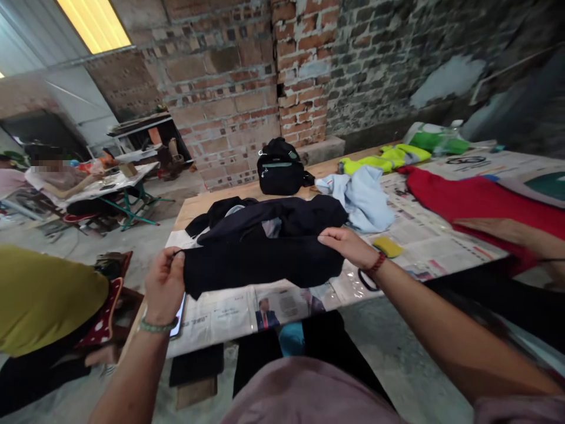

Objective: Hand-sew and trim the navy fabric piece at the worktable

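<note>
A dark garment (260, 262) is stretched between my two hands above the newspaper-covered table (212, 321). My left hand (164, 277) pinches its left end, thumb on top. Toward its right side, my right hand (348, 244) grips the upper edge between thumb and fingers. The rest of the dark cloth lies bunched behind the stretched strip, with a small grey patch showing in its folds. Partly hidden by my left wrist, a phone (178, 321) rests on the newspaper. Near my right wrist are a yellow sponge-like piece (387, 247) and a dark ring-shaped object (367, 281).
Behind the garment stand a black bag (282, 171) and a light blue cloth (366, 200). Farther right lie a neon yellow vest (384, 159) and a red garment (477, 200) by another person's arm. Someone in olive (48, 300) sits close on my left.
</note>
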`<state>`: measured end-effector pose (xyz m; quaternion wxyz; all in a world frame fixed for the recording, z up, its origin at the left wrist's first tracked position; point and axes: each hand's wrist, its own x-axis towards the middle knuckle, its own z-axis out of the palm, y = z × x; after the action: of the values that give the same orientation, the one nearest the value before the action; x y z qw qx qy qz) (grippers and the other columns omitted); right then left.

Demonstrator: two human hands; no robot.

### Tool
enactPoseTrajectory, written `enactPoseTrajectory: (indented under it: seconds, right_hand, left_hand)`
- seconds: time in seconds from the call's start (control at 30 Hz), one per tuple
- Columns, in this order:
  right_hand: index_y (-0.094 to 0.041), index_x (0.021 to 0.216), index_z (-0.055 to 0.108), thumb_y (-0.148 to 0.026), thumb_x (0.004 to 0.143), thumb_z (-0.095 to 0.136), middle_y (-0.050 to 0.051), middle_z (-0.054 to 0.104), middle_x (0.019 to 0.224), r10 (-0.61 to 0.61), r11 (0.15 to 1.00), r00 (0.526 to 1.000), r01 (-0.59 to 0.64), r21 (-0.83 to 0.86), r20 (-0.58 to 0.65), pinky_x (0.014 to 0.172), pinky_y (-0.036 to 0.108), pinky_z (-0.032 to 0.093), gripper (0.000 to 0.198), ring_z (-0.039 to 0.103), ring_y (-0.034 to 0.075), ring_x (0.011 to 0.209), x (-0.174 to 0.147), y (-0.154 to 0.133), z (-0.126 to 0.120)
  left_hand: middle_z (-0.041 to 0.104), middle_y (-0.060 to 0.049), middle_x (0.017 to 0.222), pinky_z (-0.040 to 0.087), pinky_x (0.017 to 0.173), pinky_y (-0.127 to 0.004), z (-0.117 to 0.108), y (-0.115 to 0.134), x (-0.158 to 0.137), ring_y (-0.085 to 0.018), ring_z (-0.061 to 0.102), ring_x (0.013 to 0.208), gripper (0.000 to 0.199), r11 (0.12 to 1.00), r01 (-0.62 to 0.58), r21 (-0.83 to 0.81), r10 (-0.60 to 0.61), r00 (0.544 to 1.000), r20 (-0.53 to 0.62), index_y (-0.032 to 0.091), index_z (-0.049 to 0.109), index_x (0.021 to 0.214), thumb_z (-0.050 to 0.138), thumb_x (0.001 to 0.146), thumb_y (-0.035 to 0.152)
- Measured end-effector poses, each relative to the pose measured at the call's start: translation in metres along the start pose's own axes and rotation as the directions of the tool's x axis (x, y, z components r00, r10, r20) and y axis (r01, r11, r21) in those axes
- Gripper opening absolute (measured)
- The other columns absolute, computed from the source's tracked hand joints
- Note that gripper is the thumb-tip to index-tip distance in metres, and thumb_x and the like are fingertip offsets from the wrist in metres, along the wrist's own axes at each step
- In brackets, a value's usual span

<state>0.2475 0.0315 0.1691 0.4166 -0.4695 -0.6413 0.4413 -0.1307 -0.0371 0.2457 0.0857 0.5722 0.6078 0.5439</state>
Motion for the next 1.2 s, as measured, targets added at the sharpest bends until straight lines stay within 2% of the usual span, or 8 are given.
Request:
enactPoseTrajectory:
  seconds: [0.13, 0.23, 0.37, 0.5, 0.6, 0.73, 1.0, 1.2]
  right_hand:
    - [-0.015, 0.072, 0.058, -0.049, 0.070, 0.057, -0.002, 0.056, 0.063, 0.072, 0.996, 0.994, -0.075, 0.039, 0.087, 0.053, 0.020, 0.037, 0.035, 0.048, 0.009, 0.056, -0.006, 0.010, -0.002]
    - [-0.015, 0.070, 0.060, -0.047, 0.073, 0.053, -0.001, 0.057, 0.061, 0.140, 0.982, 0.973, -0.113, -0.151, 0.182, 0.053, 0.020, 0.037, 0.033, 0.049, 0.009, 0.055, 0.000, 0.039, 0.009]
    - [-0.017, 0.067, 0.064, -0.036, 0.078, 0.050, 0.000, 0.060, 0.064, 0.106, 0.849, 0.978, 0.006, -0.529, 0.182, 0.056, 0.021, 0.038, 0.026, 0.053, 0.012, 0.061, 0.015, 0.087, 0.037]
    - [-0.020, 0.090, 0.066, -0.022, 0.076, 0.053, 0.005, 0.062, 0.088, 0.058, 0.794, 0.987, 0.045, -0.606, 0.150, 0.070, 0.025, 0.041, 0.019, 0.056, 0.016, 0.077, 0.023, 0.115, 0.057]
    - [-0.021, 0.104, 0.061, -0.010, 0.072, 0.053, 0.007, 0.057, 0.101, -0.062, 0.704, 0.983, 0.164, -0.691, 0.170, 0.080, 0.027, 0.039, 0.035, 0.053, 0.017, 0.091, 0.024, 0.118, 0.060]
    - [-0.020, 0.095, 0.064, -0.007, 0.075, 0.046, 0.008, 0.056, 0.094, -0.184, 0.590, 0.966, 0.258, -0.765, 0.183, 0.084, 0.031, 0.037, 0.029, 0.050, 0.019, 0.091, 0.020, 0.106, 0.067]
    - [-0.017, 0.086, 0.062, -0.022, 0.073, 0.062, 0.008, 0.055, 0.095, -0.015, 0.701, 0.987, 0.125, -0.703, 0.160, 0.083, 0.034, 0.038, 0.014, 0.049, 0.019, 0.093, 0.014, 0.130, 0.094]
    - [-0.018, 0.077, 0.064, -0.017, 0.079, 0.053, 0.005, 0.057, 0.083, -0.086, 0.715, 0.987, 0.155, -0.682, 0.135, 0.081, 0.032, 0.039, 0.011, 0.050, 0.016, 0.086, 0.010, 0.153, 0.092]
  left_hand:
    - [0.051, 0.004, 0.061, 0.034, 0.046, -0.020, 0.008, -0.027, -0.019, -0.009, 0.045, 0.051, 0.030, 0.934, 0.312, -0.171, -0.283, 0.943, 0.174, 0.019, 0.056, 0.085, 0.062, 0.066, 0.042]
    - [0.052, 0.003, 0.060, 0.036, 0.049, -0.021, 0.030, -0.077, -0.036, -0.011, 0.047, 0.053, 0.032, 0.881, 0.458, -0.120, -0.408, 0.862, 0.300, 0.018, 0.055, 0.082, 0.063, 0.063, 0.043]
    - [0.052, 0.003, 0.057, 0.038, 0.052, -0.024, 0.067, -0.149, -0.059, -0.013, 0.047, 0.054, 0.026, 0.904, 0.419, 0.087, -0.426, 0.861, 0.279, 0.017, 0.057, 0.071, 0.057, 0.063, 0.042]
    - [0.056, 0.002, 0.061, 0.041, 0.062, -0.027, 0.085, -0.188, -0.069, -0.016, 0.052, 0.062, 0.019, 0.907, 0.355, 0.226, -0.404, 0.886, 0.226, 0.019, 0.058, 0.072, 0.050, 0.068, 0.036]
    - [0.059, 0.001, 0.065, 0.042, 0.063, -0.028, 0.087, -0.200, -0.071, -0.017, 0.054, 0.065, 0.021, 0.898, 0.373, 0.234, -0.420, 0.886, 0.199, 0.020, 0.060, 0.077, 0.048, 0.070, 0.036]
    - [0.061, -0.001, 0.070, 0.043, 0.065, -0.028, 0.085, -0.207, -0.075, -0.017, 0.055, 0.068, 0.027, 0.902, 0.383, 0.197, -0.418, 0.889, 0.185, 0.019, 0.060, 0.084, 0.048, 0.072, 0.040]
    - [0.061, -0.001, 0.072, 0.043, 0.065, -0.027, 0.085, -0.208, -0.079, -0.017, 0.055, 0.069, 0.031, 0.897, 0.408, 0.174, -0.435, 0.883, 0.177, 0.019, 0.059, 0.088, 0.047, 0.073, 0.043]
    - [0.060, 0.000, 0.071, 0.043, 0.064, -0.027, 0.086, -0.212, -0.081, -0.017, 0.055, 0.068, 0.031, 0.899, 0.408, 0.158, -0.432, 0.884, 0.176, 0.020, 0.059, 0.088, 0.048, 0.073, 0.045]
